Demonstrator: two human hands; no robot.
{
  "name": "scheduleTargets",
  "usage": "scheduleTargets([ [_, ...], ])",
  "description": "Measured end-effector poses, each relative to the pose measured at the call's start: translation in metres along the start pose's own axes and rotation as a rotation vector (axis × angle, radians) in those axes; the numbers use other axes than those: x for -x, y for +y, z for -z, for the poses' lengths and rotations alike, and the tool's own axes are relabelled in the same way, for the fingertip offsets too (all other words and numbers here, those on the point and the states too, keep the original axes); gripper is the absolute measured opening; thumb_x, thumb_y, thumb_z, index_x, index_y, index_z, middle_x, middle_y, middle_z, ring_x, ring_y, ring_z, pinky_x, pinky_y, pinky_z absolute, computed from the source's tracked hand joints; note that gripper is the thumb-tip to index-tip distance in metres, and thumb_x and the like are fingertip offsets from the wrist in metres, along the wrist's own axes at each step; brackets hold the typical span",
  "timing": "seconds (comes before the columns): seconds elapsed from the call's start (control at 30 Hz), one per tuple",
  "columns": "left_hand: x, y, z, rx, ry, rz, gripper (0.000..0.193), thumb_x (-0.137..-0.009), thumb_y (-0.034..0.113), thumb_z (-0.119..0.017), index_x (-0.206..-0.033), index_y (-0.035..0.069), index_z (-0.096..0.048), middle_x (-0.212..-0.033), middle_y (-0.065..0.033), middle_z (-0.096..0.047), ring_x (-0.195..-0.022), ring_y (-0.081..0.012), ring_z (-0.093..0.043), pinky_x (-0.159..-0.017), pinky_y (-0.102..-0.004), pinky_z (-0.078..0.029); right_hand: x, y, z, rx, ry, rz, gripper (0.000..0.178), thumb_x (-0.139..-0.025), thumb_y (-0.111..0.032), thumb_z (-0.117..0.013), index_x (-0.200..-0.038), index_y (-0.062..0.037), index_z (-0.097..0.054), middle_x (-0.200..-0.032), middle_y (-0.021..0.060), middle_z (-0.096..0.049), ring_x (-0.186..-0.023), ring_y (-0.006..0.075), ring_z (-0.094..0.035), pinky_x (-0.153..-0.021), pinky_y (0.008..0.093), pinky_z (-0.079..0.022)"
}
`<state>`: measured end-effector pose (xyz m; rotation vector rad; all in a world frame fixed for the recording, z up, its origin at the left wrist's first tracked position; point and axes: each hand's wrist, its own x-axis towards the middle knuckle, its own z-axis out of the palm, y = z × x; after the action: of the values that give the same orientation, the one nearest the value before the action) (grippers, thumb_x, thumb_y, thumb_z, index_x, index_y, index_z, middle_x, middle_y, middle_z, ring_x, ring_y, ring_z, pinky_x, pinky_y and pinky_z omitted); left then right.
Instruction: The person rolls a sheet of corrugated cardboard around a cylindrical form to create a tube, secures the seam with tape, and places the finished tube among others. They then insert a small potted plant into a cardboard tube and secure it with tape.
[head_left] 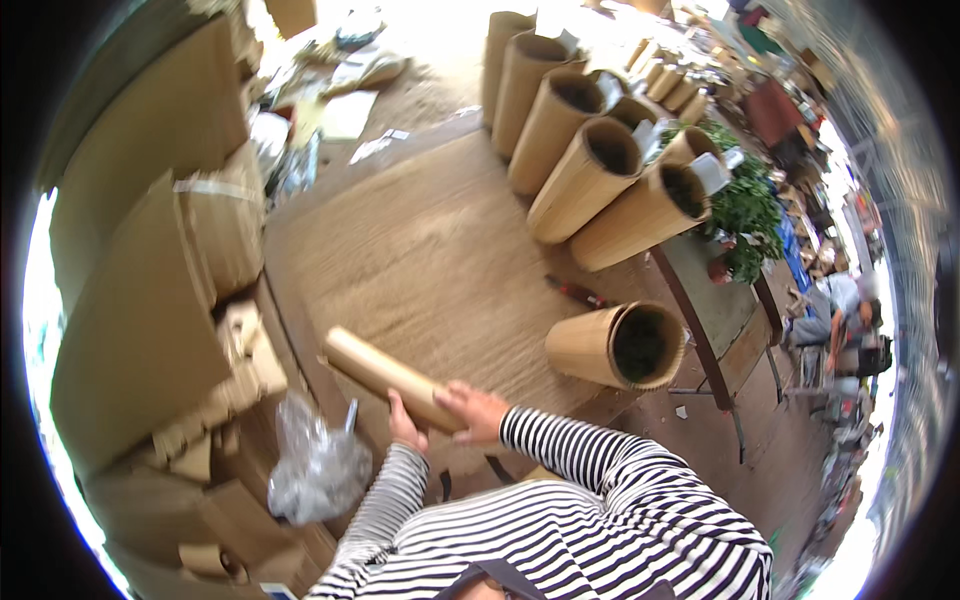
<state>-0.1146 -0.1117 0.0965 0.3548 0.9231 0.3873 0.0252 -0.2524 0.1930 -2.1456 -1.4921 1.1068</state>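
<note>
A narrow roll of brown cardboard (365, 362) slants over the near left part of the wooden table. My left hand (408, 425) grips its lower end from the near side, thumb up along it. Across the same end lies my right hand (475, 411), fingers closed over the roll. To the right of my hands, a wider cardboard cylinder (580, 347) holds something dark green, apparently foliage. Just beyond that cylinder rests a red-handled tool (578, 292), its exact kind unclear.
Several tall cardboard cylinders (580, 185) stand at the table's far right, beside a leafy plant (750, 210). Large cardboard sheets (140, 330) and a clear plastic bag (315, 465) crowd the left. The wooden tabletop (400, 240) spreads ahead. Another person (835, 310) sits far right.
</note>
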Motion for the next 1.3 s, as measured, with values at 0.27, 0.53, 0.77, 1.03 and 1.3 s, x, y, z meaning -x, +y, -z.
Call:
scheduleTargets([
  [0.27,0.003,0.029,-0.015,0.117,0.097,-0.061,0.031,-0.107,0.031,-0.051,-0.122,0.005,-0.06,-0.112,-0.0077,-0.069,-0.098,-0.0229,-0.069,-0.081,-0.0393,-0.06,0.014,-0.043,0.047,0.304,0.654,-0.057,0.078,-0.082,-0.023,-0.078,-0.149,-0.0121,-0.04,-0.147,0.0217,-0.037,-0.132,0.0393,-0.045,-0.111,0.0477,-0.041],
  [0.53,0.058,-0.044,0.004,0.17,0.213,0.17,0.027,-0.106,0.013,-0.051,-0.128,0.0,-0.052,-0.125,-0.0152,-0.061,-0.115,-0.0304,-0.062,-0.102,-0.0503,-0.055,0.101,-0.008,-0.026,-0.139,0.289,-0.404,0.078,-0.094,-0.035,-0.069,-0.154,-0.0024,-0.031,-0.149,0.0287,-0.039,-0.139,0.0413,-0.041,-0.117,0.0442,-0.035],
  [0.77,0.094,-0.07,0.006,0.107,0.163,0.301,0.029,-0.107,0.015,-0.05,-0.132,0.001,-0.051,-0.132,-0.014,-0.061,-0.124,-0.0305,-0.058,-0.11,-0.0519,-0.048,0.153,0.061,-0.038,-0.199,-0.06,-0.42,0.061,-0.095,-0.035,-0.067,-0.144,-0.0029,-0.051,-0.133,0.0249,-0.062,-0.123,0.0352,-0.061,-0.105,0.0403,-0.048],
  [1.03,0.103,-0.114,-0.001,0.041,0.238,0.3,0.028,-0.108,0.023,-0.05,-0.131,0.007,-0.055,-0.129,-0.009,-0.064,-0.123,-0.0266,-0.059,-0.107,-0.0484,-0.049,0.241,0.217,0.01,-0.026,0.067,-0.423,0.039,-0.096,-0.026,-0.061,-0.127,-0.0028,-0.06,-0.106,0.0156,-0.072,-0.095,0.0265,-0.07,-0.083,0.0397,-0.054],
  [1.3,0.12,-0.155,-0.014,-0.551,0.218,0.626,0.057,-0.108,0.049,-0.039,-0.144,0.006,-0.045,-0.136,-0.0208,-0.06,-0.12,-0.0325,-0.061,-0.099,-0.0466,-0.052,0.225,0.25,0.106,-0.4,0.557,-0.432,0.033,-0.098,-0.016,-0.055,-0.127,-0.0028,-0.063,-0.118,0.0141,-0.07,-0.106,0.0285,-0.069,-0.093,0.0384,-0.053],
])
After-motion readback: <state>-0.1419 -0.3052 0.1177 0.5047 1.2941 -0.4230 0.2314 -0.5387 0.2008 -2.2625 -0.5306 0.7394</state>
